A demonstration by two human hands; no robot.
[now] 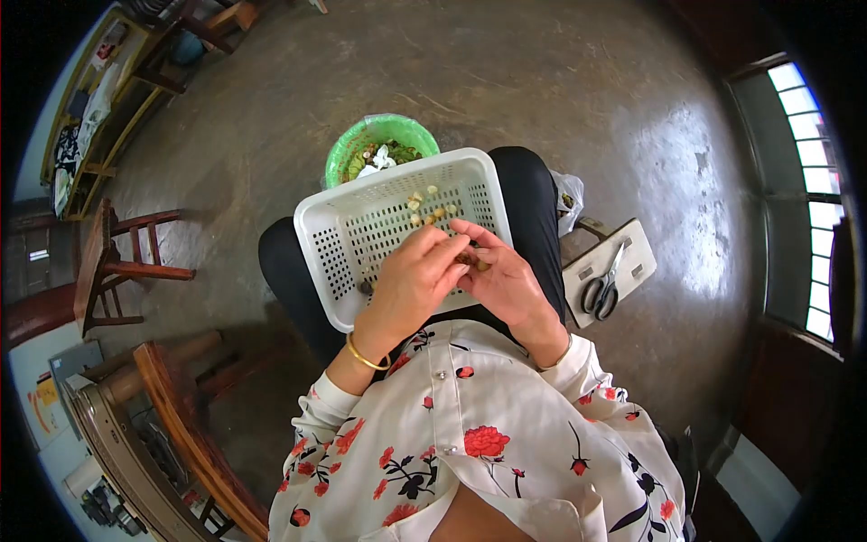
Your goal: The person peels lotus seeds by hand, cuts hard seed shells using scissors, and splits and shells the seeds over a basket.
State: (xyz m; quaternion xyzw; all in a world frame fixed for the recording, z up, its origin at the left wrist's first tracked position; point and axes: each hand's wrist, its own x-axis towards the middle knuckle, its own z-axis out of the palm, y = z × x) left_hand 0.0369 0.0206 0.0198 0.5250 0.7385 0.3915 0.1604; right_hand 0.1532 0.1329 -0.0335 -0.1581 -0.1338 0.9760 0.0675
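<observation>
A white perforated plastic basket point(316, 228) rests across my lap, with several small pale and brownish pieces point(433, 217) lying in its far right part. Both hands are over the near right side of the basket, close together. My left hand point(411, 282) has its fingers bent and pressed together at the fingertips of the other hand. Palm partly up, my right hand point(513, 287) holds small brownish pieces point(468, 259) against its curled fingers. What exactly the left fingertips pinch is too small to make out.
Beyond the basket stands a green-lined bin point(340, 155) with scraps. Black-handled scissors point(603, 287) lie on a small stool point(639, 262) at the right, near a white plastic bag point(569, 200). Wooden chairs point(144, 269) stand at the left.
</observation>
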